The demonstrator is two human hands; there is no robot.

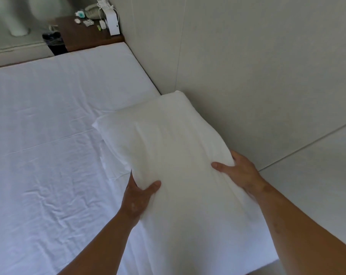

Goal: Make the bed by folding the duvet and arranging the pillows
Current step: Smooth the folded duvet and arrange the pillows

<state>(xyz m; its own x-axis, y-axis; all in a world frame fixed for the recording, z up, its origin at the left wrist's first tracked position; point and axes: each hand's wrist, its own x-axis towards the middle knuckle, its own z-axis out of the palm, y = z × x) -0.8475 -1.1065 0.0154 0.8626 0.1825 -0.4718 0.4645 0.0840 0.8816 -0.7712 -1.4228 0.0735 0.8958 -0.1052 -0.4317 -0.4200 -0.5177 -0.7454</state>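
Both hands point(188, 185) grip the pillow point(168, 147).

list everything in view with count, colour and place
pillow: one, white, over the bed beside the wall, held in both grips
bed sheet: one, white, creased, covering the mattress
bedside table: one, dark brown wood, at the bed's far end
box: one, white, on the table by the wall
small items: several, mostly white, on the table, too small to name
bin: one, black, left of the table
wall: several panels, pale grey, right of the bed
left grip: one, bare hand, holds the pillow's left edge, thumb on top
right grip: one, bare hand, holds the pillow's right edge
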